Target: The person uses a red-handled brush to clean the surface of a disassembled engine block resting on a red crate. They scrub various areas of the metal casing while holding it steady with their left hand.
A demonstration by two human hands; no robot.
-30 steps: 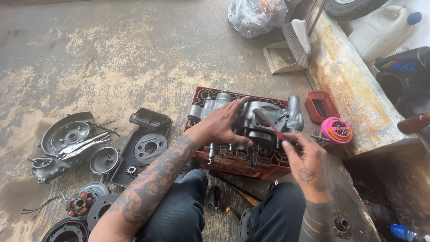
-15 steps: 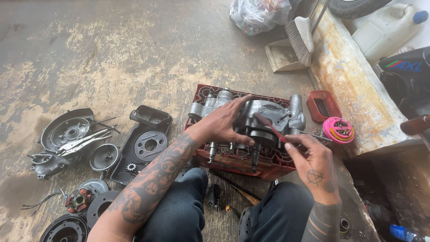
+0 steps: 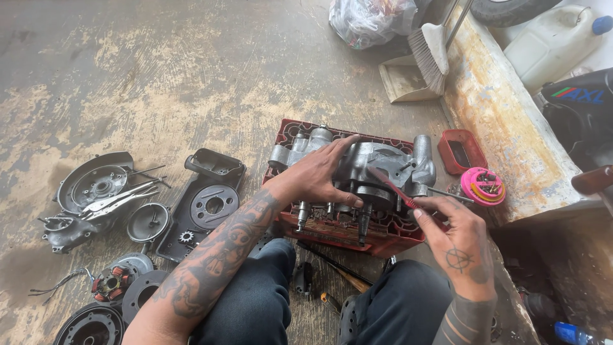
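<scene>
A grey metal engine case [image 3: 383, 167] lies on an upturned red plastic crate [image 3: 396, 237] between my knees. My left hand [image 3: 322, 176] rests flat on the case's left part, fingers spread over it and pressing down. My right hand [image 3: 456, 239] holds a red-handled tool [image 3: 391, 188], its tip laid against the middle of the case. Several studs stick out of the case's near side.
Engine covers, a flywheel, pliers and other parts [image 3: 115, 211] lie on the concrete floor at left. A pink round container [image 3: 483, 186] and a small red tray [image 3: 461, 151] sit right of the crate. Behind are a dustpan with brush [image 3: 415, 70], a plastic bag [image 3: 370, 19] and a rusty beam [image 3: 504, 121].
My right hand has moved slightly down and right with the red tool. My left hand stays on the case, fingers spread a little wider.
</scene>
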